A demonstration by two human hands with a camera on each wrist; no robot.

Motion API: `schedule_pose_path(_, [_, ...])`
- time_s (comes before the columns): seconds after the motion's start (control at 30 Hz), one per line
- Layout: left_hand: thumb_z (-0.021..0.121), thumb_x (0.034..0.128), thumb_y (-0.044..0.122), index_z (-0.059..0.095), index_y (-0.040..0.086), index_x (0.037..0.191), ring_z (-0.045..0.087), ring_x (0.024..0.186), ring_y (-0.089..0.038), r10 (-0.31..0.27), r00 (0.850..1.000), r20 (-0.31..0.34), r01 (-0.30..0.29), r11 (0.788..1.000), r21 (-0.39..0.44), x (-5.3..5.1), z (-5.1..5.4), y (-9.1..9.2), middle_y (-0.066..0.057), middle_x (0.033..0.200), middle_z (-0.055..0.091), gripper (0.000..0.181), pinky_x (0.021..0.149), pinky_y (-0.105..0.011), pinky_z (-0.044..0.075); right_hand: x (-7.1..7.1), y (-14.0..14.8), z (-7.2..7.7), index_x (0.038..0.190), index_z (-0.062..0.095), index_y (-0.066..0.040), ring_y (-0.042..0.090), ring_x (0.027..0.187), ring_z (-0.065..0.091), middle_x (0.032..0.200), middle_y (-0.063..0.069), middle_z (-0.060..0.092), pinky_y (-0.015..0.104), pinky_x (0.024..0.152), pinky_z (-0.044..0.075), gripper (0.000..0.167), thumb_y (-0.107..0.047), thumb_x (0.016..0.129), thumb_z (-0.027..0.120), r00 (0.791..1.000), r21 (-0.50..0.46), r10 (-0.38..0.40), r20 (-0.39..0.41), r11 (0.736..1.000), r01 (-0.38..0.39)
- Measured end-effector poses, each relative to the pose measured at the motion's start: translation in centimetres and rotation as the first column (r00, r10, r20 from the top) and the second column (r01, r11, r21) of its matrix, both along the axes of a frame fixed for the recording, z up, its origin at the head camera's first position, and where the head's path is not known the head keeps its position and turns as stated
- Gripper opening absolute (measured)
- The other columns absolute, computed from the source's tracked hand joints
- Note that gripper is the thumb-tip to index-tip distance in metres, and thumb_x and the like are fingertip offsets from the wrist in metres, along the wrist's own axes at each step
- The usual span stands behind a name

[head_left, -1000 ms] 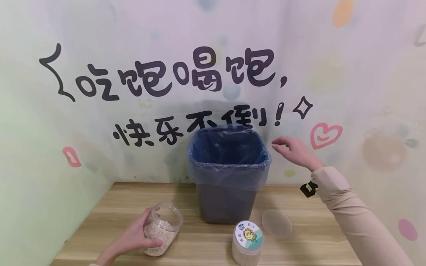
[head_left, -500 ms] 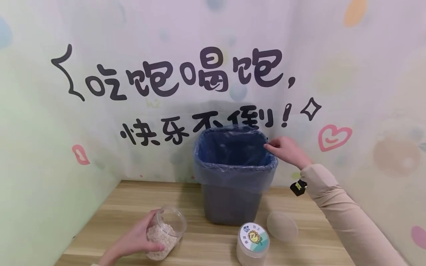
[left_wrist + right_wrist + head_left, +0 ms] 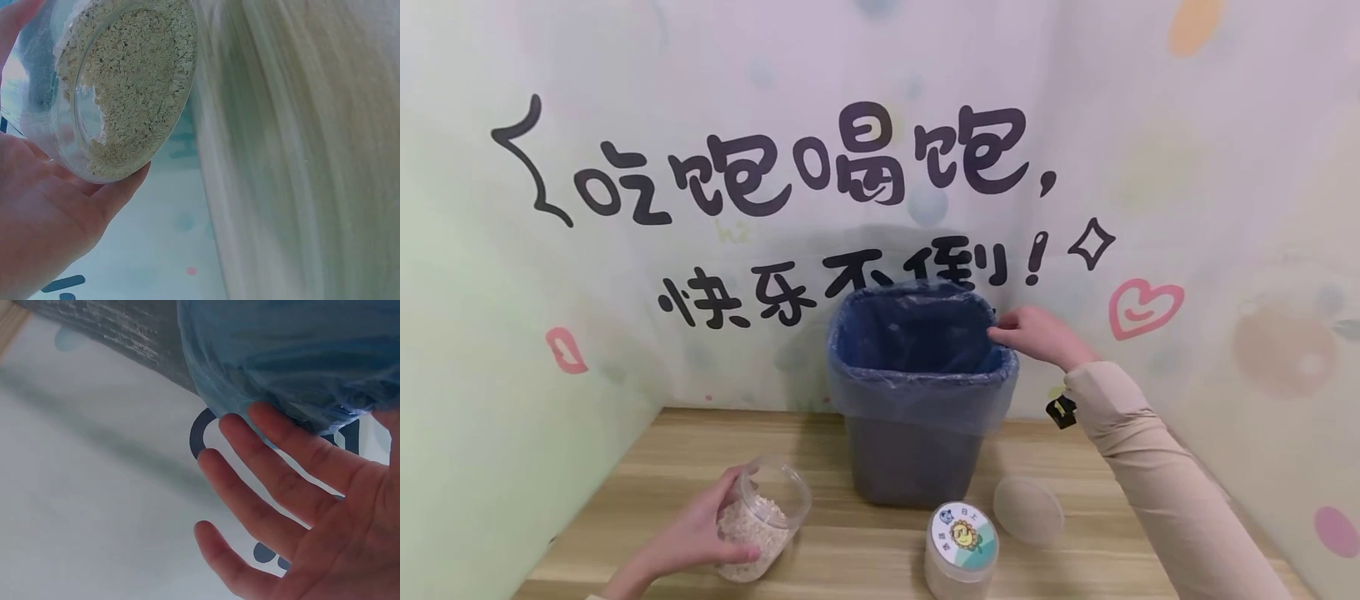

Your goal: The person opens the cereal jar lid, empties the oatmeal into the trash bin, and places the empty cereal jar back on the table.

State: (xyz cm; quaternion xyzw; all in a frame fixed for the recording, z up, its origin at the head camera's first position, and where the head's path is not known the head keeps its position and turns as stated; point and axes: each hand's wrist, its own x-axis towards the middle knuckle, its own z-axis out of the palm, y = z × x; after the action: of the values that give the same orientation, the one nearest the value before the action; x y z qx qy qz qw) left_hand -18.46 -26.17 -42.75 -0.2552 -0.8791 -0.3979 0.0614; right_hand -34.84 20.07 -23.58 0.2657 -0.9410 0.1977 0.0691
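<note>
Tilted, a clear plastic jar (image 3: 756, 525) partly full of pale flakes is held by my left hand (image 3: 688, 533), fingers and thumb around its side. In the left wrist view the flakes (image 3: 140, 81) show through the jar's base. A dark trash can (image 3: 913, 458) lined with a blue plastic bag (image 3: 917, 400) stands upright against the wall. At the can's right rim, my right hand (image 3: 1041, 335) pinches the lined edge, thumb inside and fingers outside. The right wrist view shows fairly straight, spread fingers (image 3: 281, 481), the index touching the bag; the thumb is mostly hidden.
A second jar (image 3: 961, 554) with a sunflower label on its lid stands in front of the trash can. Right of it, a translucent round lid (image 3: 1028, 510) lies flat on the wooden table (image 3: 722, 442). A printed curtain (image 3: 715, 75) forms the back wall.
My right hand has moved left from beside the trash can onto its right rim and taken hold there. My left hand keeps the tilted jar in about the same place.
</note>
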Motion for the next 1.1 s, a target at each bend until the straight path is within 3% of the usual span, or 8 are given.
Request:
schedule_pose_path(0.17, [0.09,0.0646,0.03,0.034,-0.005,0.14,0.056,0.107,-0.039,0.012,0.999,-0.036,-0.012,1.0,0.003,0.3,1.1,0.3,-0.024,0.124,0.055,0.1,0.081,-0.04,0.053,0.0,-0.1,0.2,0.071,0.059,-0.005,0.016,0.058,0.043,0.061,-0.002,0.047,0.03,0.055,0.035,0.027,-0.021,0.093,0.056,1.0,0.021,0.003,-0.005,1.0,-0.003])
schedule_pose_path(0.33, [0.091,0.062,0.031,0.037,-0.004,0.138,0.058,0.102,-0.03,0.055,0.997,-0.063,-0.054,0.998,0.017,-0.2,3.3,0.9,-0.019,0.12,0.056,0.099,0.079,-0.036,0.053,0.0,0.1,0.2,0.065,0.053,-0.009,0.015,0.057,0.041,0.059,-0.003,0.043,0.03,0.055,0.033,0.03,-0.02,0.092,0.056,1.0,0.029,-0.011,-0.007,1.0,0.011])
schedule_pose_path(0.47, [0.091,0.061,0.031,0.035,-0.007,0.136,0.056,0.104,-0.035,0.052,0.995,-0.081,-0.053,0.999,-0.009,-1.1,5.8,1.1,-0.024,0.121,0.053,0.101,0.079,-0.044,0.054,-0.1,-0.1,0.3,0.063,0.048,-0.011,0.015,0.055,0.039,0.058,-0.003,0.039,0.03,0.055,0.031,0.032,-0.021,0.093,0.055,1.0,0.034,-0.019,0.001,0.999,0.019])
schedule_pose_path(0.63, [0.091,0.0595,0.034,0.036,-0.009,0.137,0.054,0.106,-0.036,0.065,0.985,-0.161,-0.078,0.994,-0.074,-2.1,9.1,1.1,-0.023,0.123,0.053,0.104,0.085,-0.055,0.049,-0.1,-0.5,0.1,0.062,0.048,-0.012,0.014,0.054,0.039,0.058,-0.003,0.038,0.029,0.054,0.031,0.033,-0.02,0.093,0.055,1.0,0.037,-0.011,0.021,0.999,0.011])
schedule_pose_path(0.73, [0.092,0.059,0.035,0.036,-0.004,0.14,0.055,0.107,-0.036,0.082,0.981,-0.175,-0.099,0.991,-0.093,-2.7,11.0,1.0,-0.021,0.125,0.054,0.106,0.084,-0.055,0.05,-0.1,-0.6,0.0,0.062,0.047,-0.012,0.014,0.054,0.038,0.057,-0.004,0.038,0.029,0.054,0.031,0.033,-0.019,0.093,0.055,0.999,0.032,-0.01,0.033,0.999,0.009])
schedule_pose_path(0.93, [0.091,0.0627,0.028,0.029,-0.006,0.142,0.055,0.106,-0.04,0.081,0.98,-0.181,-0.09,0.995,-0.044,-4.6,14.8,1.3,-0.026,0.124,0.051,0.107,0.08,-0.053,0.053,-0.1,-0.6,0.0,0.066,0.052,-0.009,0.014,0.055,0.04,0.059,-0.002,0.04,0.029,0.054,0.032,0.03,-0.018,0.094,0.054,0.998,0.016,-0.011,0.057,1.0,0.01])
schedule_pose_path(1.1, [0.091,0.0636,0.032,0.03,-0.006,0.141,0.055,0.106,-0.04,0.147,0.958,-0.246,-0.174,0.98,-0.092,-6.0,18.4,1.8,-0.027,0.121,0.053,0.106,0.082,-0.055,0.051,-0.1,-0.5,0.1,0.066,0.052,-0.009,0.014,0.055,0.04,0.059,-0.003,0.039,0.029,0.054,0.033,0.029,-0.018,0.094,0.054,0.998,0.006,-0.006,0.061,1.0,0.006])
